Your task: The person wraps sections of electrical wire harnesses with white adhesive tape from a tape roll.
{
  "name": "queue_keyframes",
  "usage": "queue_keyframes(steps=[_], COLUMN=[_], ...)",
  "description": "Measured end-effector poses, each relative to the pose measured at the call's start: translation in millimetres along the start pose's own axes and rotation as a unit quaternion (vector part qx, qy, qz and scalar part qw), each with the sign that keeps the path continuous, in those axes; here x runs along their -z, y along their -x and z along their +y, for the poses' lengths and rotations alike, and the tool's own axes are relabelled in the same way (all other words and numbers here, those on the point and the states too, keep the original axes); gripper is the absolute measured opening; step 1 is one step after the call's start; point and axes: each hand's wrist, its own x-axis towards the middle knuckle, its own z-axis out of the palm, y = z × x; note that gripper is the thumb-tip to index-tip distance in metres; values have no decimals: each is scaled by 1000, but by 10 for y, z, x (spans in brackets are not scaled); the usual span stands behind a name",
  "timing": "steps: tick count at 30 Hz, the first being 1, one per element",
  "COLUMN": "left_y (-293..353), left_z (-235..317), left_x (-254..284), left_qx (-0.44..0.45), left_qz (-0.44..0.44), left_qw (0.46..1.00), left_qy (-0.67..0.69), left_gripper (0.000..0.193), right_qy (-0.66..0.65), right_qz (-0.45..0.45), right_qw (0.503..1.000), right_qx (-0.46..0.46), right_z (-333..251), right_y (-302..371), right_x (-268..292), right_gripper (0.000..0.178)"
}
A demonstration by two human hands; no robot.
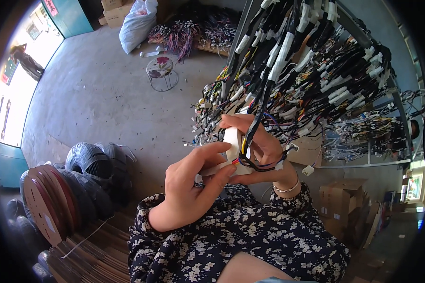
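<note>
A black-wrapped wire harness [263, 101] with white bands hangs down from the rack to my hands, its yellow, red and blue wires bare at the lower end. My left hand [191, 186] is closed, thumb and forefinger pinching the coloured wires beside a white roll that looks like tape [232, 140]. Curled around that roll from the other side is my right hand [264, 146], its forefinger over the top edge. The harness crosses in front of the right fingers and partly hides them. Small white connectors [308, 170] dangle from wire ends by my right wrist.
A metal rack [356, 35] full of hanging harnesses [316, 85] fills the right side. To the left stand cable coils [87, 160], a large spool [45, 205] and stacked flat cardboard [97, 250]. A round stool [159, 68], a white sack [138, 23] and cardboard boxes [340, 203] stand around.
</note>
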Motion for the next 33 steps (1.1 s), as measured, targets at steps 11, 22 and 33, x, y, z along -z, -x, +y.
queue_keyframes(steps=[11,22,33], left_y=[2,10,27], left_z=[11,35,117], left_x=[-11,-18,-18], left_qx=[-38,-53,-27], left_qz=[33,37,-3], left_qw=[998,997,999], left_qy=[-23,-43,-34], left_gripper=[31,31,41], right_qy=[9,-67,-43], right_qz=[-18,-12,10], right_qw=[1000,998,998], right_qx=[23,-14,43], right_z=[105,58,112], right_y=[44,108,107], right_x=[-10,-67,-65], right_gripper=[100,102,111])
